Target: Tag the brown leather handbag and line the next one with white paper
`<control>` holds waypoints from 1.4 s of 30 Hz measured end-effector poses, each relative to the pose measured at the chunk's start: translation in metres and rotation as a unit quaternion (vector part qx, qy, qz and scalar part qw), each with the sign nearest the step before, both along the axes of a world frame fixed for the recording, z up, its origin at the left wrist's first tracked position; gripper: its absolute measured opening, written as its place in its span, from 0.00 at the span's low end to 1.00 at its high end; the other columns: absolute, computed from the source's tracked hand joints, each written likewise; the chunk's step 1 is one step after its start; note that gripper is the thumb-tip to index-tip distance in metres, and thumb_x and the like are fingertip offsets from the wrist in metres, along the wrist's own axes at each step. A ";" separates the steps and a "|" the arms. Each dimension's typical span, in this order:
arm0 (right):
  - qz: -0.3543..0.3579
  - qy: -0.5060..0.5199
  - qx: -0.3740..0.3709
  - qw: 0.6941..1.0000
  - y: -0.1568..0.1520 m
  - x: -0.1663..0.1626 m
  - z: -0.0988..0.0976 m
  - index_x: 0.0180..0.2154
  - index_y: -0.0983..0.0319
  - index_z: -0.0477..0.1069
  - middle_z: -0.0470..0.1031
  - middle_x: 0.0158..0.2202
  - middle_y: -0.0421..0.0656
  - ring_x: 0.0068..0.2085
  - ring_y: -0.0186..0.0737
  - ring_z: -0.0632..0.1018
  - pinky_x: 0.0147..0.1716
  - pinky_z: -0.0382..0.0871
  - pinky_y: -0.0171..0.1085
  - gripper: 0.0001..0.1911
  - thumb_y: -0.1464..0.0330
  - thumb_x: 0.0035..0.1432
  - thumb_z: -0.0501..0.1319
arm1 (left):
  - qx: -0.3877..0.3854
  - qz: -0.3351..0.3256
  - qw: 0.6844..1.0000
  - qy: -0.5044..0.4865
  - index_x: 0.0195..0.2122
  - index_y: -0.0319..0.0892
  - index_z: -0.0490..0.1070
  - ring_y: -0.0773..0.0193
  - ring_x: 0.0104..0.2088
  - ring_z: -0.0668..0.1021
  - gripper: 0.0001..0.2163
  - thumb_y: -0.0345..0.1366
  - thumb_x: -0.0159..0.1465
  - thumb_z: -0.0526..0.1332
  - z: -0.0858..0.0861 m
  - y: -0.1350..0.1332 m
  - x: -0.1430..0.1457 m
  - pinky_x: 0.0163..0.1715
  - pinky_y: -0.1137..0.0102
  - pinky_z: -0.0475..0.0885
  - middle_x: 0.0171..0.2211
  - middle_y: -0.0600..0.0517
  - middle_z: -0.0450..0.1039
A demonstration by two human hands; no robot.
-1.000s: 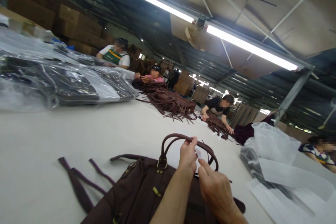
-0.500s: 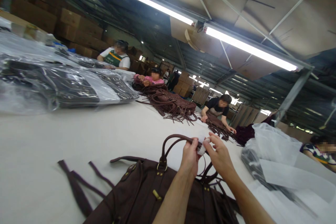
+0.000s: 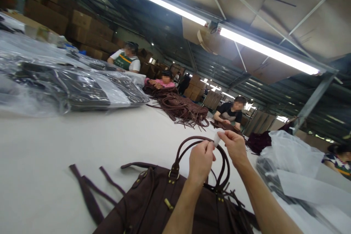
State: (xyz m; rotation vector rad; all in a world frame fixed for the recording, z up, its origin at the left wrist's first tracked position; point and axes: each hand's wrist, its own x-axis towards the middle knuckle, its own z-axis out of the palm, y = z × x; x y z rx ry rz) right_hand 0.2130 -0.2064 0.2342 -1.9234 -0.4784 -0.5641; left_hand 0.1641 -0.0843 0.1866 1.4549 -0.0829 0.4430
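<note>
A dark brown handbag (image 3: 153, 201) lies in front of me, its two rounded handles (image 3: 192, 139) standing up. Beside the top of the handles, my left hand (image 3: 201, 161) is closed, back towards me. Its fingertips meet the lower end of a small white piece of thin wrap (image 3: 217, 138); what they grip is hidden. My right hand (image 3: 235, 147) pinches the upper end of that piece between thumb and fingers, just above the handles. Dark straps (image 3: 87, 193) and a brass-coloured fitting (image 3: 169, 204) show on the bag's left part.
Plastic-wrapped goods (image 3: 82, 87) lie at the left of the white table (image 3: 109, 135). Brown bags (image 3: 181, 108) are heaped at the far side, where several people work. Clear plastic and white sheets (image 3: 296, 153) lie at the right.
My right hand has lifted slightly and drawn the white piece up from the handles. My left hand has turned so its back faces me. The handles show more fully now.
</note>
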 end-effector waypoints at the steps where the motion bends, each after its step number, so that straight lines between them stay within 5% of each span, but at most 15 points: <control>1: 0.005 0.001 0.001 1.000 0.001 -0.001 0.001 0.23 0.62 0.73 0.66 0.21 0.34 0.25 0.32 0.62 0.26 0.57 0.34 0.17 0.55 0.53 0.63 | 0.016 0.041 0.999 -0.024 0.33 0.42 0.73 0.53 0.40 0.77 0.12 0.42 0.64 0.54 0.005 0.003 -0.004 0.48 0.57 0.66 0.31 0.46 0.77; 3: 0.018 0.006 0.007 1.000 0.002 -0.003 -0.001 0.25 0.62 0.73 0.66 0.20 0.34 0.25 0.32 0.63 0.26 0.58 0.34 0.17 0.54 0.53 0.63 | 0.062 0.121 0.988 -0.073 0.45 0.45 0.72 0.52 0.58 0.66 0.12 0.36 0.66 0.52 0.009 0.007 -0.008 0.61 0.55 0.53 0.52 0.45 0.71; 5: 0.040 0.023 0.030 0.999 0.002 -0.005 -0.003 0.27 0.62 0.74 0.68 0.22 0.35 0.26 0.33 0.67 0.28 0.62 0.34 0.17 0.54 0.52 0.64 | 0.131 0.174 0.970 -0.105 0.52 0.45 0.70 0.51 0.64 0.56 0.16 0.31 0.65 0.52 0.006 0.007 -0.006 0.64 0.51 0.42 0.61 0.46 0.62; 8: 0.063 0.049 0.069 0.994 0.000 -0.007 -0.007 0.28 0.62 0.74 0.70 0.24 0.37 0.28 0.35 0.69 0.30 0.65 0.35 0.18 0.53 0.51 0.66 | 0.205 0.165 0.957 -0.119 0.49 0.43 0.73 0.48 0.56 0.67 0.18 0.24 0.61 0.52 -0.010 0.004 0.005 0.60 0.49 0.50 0.50 0.42 0.72; 12: 0.074 0.062 0.104 0.990 -0.003 -0.009 -0.007 0.27 0.62 0.73 0.69 0.22 0.36 0.27 0.33 0.68 0.28 0.62 0.34 0.18 0.53 0.49 0.68 | 0.191 0.109 0.964 -0.147 0.44 0.46 0.77 0.52 0.42 0.73 0.20 0.22 0.60 0.51 -0.021 0.005 0.017 0.49 0.59 0.64 0.38 0.45 0.76; 19: 0.082 0.072 0.100 0.989 0.000 -0.014 -0.007 0.29 0.61 0.75 0.72 0.24 0.37 0.28 0.34 0.69 0.30 0.63 0.34 0.17 0.54 0.49 0.69 | 0.113 0.077 0.974 -0.182 0.44 0.48 0.77 0.56 0.44 0.75 0.14 0.31 0.64 0.54 -0.007 0.007 0.011 0.47 0.65 0.65 0.42 0.49 0.78; 25: 0.117 0.085 0.111 0.983 -0.002 -0.023 -0.013 0.31 0.61 0.76 0.74 0.26 0.38 0.29 0.34 0.70 0.32 0.65 0.34 0.16 0.55 0.50 0.69 | 0.104 0.060 0.979 -0.165 0.28 0.47 0.76 0.59 0.32 0.72 0.09 0.36 0.63 0.58 -0.002 0.005 0.003 0.37 0.68 0.61 0.27 0.53 0.76; 28: 0.123 0.093 0.103 0.983 -0.004 -0.027 -0.013 0.35 0.61 0.77 0.75 0.29 0.39 0.31 0.35 0.71 0.34 0.66 0.35 0.16 0.54 0.52 0.67 | 0.091 0.045 0.981 -0.162 0.28 0.46 0.75 0.61 0.32 0.71 0.08 0.36 0.62 0.59 -0.001 0.003 0.001 0.35 0.69 0.61 0.27 0.54 0.75; 32: 0.088 0.002 0.054 0.995 -0.005 -0.035 -0.013 0.32 0.60 0.76 0.74 0.43 0.43 0.41 0.41 0.73 0.43 0.67 0.39 0.16 0.54 0.57 0.62 | 0.060 0.026 0.986 -0.156 0.29 0.45 0.74 0.63 0.31 0.72 0.09 0.38 0.63 0.57 -0.003 -0.001 0.002 0.34 0.71 0.62 0.27 0.54 0.74; 34: 0.037 -0.053 0.037 0.997 -0.005 -0.038 -0.014 0.31 0.59 0.76 0.73 0.42 0.43 0.43 0.42 0.72 0.45 0.66 0.40 0.16 0.54 0.57 0.61 | 0.046 0.029 0.987 -0.149 0.27 0.44 0.72 0.64 0.29 0.71 0.08 0.37 0.62 0.57 -0.004 -0.004 0.003 0.32 0.71 0.62 0.25 0.55 0.72; 38: -0.014 -0.003 0.042 0.999 -0.008 -0.043 -0.015 0.36 0.59 0.76 0.67 0.23 0.36 0.27 0.35 0.67 0.28 0.63 0.35 0.17 0.53 0.57 0.61 | 0.025 0.041 0.990 -0.134 0.27 0.44 0.70 0.65 0.27 0.69 0.06 0.36 0.60 0.58 -0.005 -0.006 0.004 0.29 0.71 0.60 0.24 0.56 0.69; 42: 0.086 0.134 0.071 0.985 -0.006 -0.049 -0.007 0.39 0.62 0.73 0.62 0.15 0.32 0.17 0.27 0.57 0.15 0.47 0.30 0.21 0.51 0.54 0.63 | 0.011 0.034 0.990 -0.139 0.26 0.44 0.67 0.67 0.26 0.68 0.07 0.37 0.61 0.58 -0.004 -0.005 0.003 0.28 0.72 0.58 0.24 0.57 0.68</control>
